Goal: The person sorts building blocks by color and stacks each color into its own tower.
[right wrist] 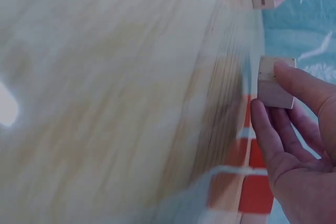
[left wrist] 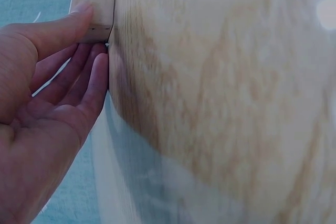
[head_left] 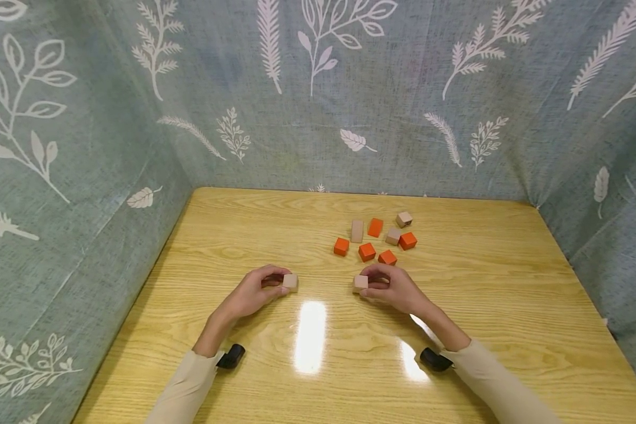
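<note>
A glossy, yellow-brown worktop [head_left: 535, 330] with streaked wood grain was seen, bright reflections being thrown back from its near half. Black wrist-worn devices [head_left: 231, 357] were strapped at the ends of smooth cream sleeves [head_left: 182, 383]. A pale wooden cube [head_left: 290, 282], sharp-edged and marked by a small dark slot, was pinched between the thumb and fingers of the left hand [head_left: 251, 291]; it was held at the fingertips, on the hand's inner side. A second pale cube [head_left: 360, 284], flat-faced and finely dotted, was likewise gripped by the right hand [head_left: 397, 288], at its fingertips and to its left. The two cubes were kept apart, facing each other; whether either was touched to the worktop could not be told. Just beyond the right hand, a red cube [head_left: 387, 258] was set down, with more red blocks [head_left: 367, 252] scattered near it. Farther off, a pale oblong block [head_left: 357, 231] and a pale far cube [head_left: 404, 219] were placed. The worktop was backed by a woven-looking, blue-green curtain [head_left: 297, 147] printed with white leaves.
</note>
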The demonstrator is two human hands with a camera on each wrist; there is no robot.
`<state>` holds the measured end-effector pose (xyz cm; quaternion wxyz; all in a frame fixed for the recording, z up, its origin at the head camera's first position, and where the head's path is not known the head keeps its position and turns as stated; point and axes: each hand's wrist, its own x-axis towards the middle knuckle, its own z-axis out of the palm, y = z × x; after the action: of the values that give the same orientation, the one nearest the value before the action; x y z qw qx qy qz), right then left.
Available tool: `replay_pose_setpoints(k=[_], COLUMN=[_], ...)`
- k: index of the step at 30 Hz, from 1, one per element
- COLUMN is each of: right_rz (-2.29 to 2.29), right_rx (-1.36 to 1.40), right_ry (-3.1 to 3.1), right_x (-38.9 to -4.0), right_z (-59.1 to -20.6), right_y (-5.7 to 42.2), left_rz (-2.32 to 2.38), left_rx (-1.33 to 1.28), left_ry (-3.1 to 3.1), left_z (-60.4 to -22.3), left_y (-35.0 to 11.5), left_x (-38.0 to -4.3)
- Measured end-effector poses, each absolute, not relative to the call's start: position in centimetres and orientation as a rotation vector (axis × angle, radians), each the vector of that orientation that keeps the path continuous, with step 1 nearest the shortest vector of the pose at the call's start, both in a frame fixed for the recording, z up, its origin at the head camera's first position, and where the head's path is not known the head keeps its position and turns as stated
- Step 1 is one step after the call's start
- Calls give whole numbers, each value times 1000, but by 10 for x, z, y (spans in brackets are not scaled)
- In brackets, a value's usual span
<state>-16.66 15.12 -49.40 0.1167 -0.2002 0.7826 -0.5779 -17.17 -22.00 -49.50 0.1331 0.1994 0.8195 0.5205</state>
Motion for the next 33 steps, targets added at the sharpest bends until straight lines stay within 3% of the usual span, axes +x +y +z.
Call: replay_pose_setpoints(k=[33], right_rz=[-1658], right_rx=[-722], right_ry=[2255], right_x=[-191], right_z=[-497], right_y=[51], left_rz=[1534], left_rx=[546], left_ry=[2359], left_z=[-493], left_y=[-219], left_x=[-172])
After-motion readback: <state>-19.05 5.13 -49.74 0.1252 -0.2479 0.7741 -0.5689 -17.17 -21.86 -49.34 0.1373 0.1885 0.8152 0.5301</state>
